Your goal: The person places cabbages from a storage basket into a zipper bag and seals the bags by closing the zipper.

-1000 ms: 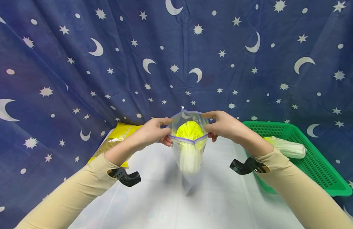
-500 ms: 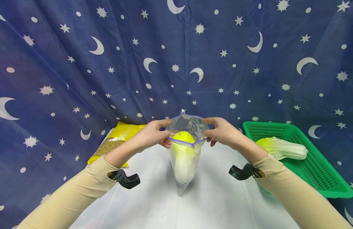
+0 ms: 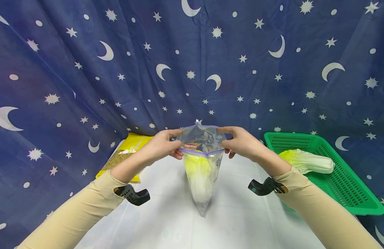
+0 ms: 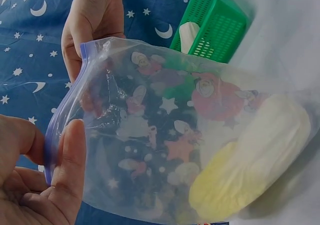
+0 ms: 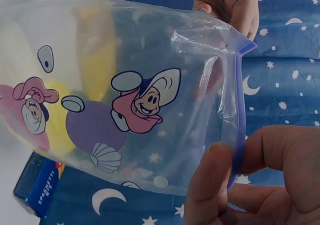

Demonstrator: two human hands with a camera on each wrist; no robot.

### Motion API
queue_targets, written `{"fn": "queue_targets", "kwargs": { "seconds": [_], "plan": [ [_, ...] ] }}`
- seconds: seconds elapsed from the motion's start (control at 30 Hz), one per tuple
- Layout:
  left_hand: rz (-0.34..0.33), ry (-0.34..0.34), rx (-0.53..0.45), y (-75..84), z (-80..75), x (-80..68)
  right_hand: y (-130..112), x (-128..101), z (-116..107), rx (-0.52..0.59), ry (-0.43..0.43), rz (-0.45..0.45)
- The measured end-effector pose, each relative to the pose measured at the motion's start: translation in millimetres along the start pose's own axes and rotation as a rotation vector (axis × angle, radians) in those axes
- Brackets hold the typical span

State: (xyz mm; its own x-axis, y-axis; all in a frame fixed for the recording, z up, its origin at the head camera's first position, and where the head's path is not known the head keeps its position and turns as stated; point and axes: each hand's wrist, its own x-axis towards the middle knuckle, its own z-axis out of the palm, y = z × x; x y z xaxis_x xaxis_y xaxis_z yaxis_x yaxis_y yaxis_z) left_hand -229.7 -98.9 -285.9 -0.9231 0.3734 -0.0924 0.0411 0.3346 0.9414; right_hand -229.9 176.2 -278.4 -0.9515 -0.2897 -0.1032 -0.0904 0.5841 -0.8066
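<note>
A clear zip bag (image 3: 202,162) with a purple rim and cartoon prints hangs over the white table (image 3: 235,221). A toy napa cabbage (image 3: 198,176) stands inside it, leafy yellow end up; it shows through the plastic as cabbage (image 4: 252,160) in the left wrist view. My left hand (image 3: 162,145) pinches the bag's rim at its left end, thumb (image 4: 67,170) on the plastic. My right hand (image 3: 240,142) pinches the rim at its right end, fingers (image 5: 220,185) on the purple strip (image 5: 239,110). The bag's mouth is nearly closed.
A green slotted basket (image 3: 344,180) at the right holds a second toy cabbage (image 3: 307,162). A yellow packet (image 3: 129,148) lies at the back left, a blue spaghetti box (image 5: 37,185) beyond the bag. Star-and-moon cloth (image 3: 192,62) hangs behind the table.
The bag's mouth, wide open a second ago, has been drawn nearly flat between my hands. The cabbage has sunk lower in the bag.
</note>
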Motion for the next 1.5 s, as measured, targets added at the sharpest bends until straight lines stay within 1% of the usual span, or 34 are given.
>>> {"fn": "queue_targets", "kwargs": {
  "seconds": [0.17,0.3,0.43,0.5,0.6,0.73,0.83,0.93,1.1,1.17,1.23,1.33,1.4,1.5],
  "plan": [
    [0.009,0.023,0.008,2.4,-2.9,-2.5,3,3,6,0.015,-0.006,0.01],
    [0.018,0.051,0.063,4.6,-8.4,-4.4,7,6,15,0.026,-0.022,-0.011],
    [0.057,0.075,0.17,5.9,-14.9,-5.2,15,12,30,0.059,-0.031,-0.048],
    [0.081,0.089,0.228,5.9,-17.8,-4.7,19,15,40,0.097,-0.031,-0.058],
    [0.109,0.103,0.321,3.8,-18.2,-0.3,29,21,55,0.168,-0.034,-0.06],
    [0.11,0.112,0.413,-3.5,-13.9,6.2,43,26,74,0.251,-0.041,-0.055],
    [0.1,0.114,0.435,-9.3,-7.9,10.1,53,28,83,0.276,-0.029,-0.039],
    [0.104,0.11,0.453,-14.0,-1.1,14.2,62,29,87,0.276,-0.013,-0.011],
    [0.151,0.093,0.582,-19.2,9.5,19.6,77,27,91,0.257,0.009,-0.028],
    [0.172,0.08,0.619,-20.9,12.9,20.9,83,27,91,0.244,0.028,-0.036],
    [0.183,0.065,0.636,-22.5,16.0,22.1,89,26,91,0.234,0.045,-0.023],
    [0.192,0.032,0.618,-25.6,20.7,24.7,97,25,89,0.221,0.062,0.004],
    [0.191,0.009,0.594,-27.5,24.1,26.6,102,25,89,0.218,0.067,0.017],
    [0.173,-0.026,0.519,-32.3,29.0,30.5,110,25,87,0.227,0.073,0.021]
  ]
}}
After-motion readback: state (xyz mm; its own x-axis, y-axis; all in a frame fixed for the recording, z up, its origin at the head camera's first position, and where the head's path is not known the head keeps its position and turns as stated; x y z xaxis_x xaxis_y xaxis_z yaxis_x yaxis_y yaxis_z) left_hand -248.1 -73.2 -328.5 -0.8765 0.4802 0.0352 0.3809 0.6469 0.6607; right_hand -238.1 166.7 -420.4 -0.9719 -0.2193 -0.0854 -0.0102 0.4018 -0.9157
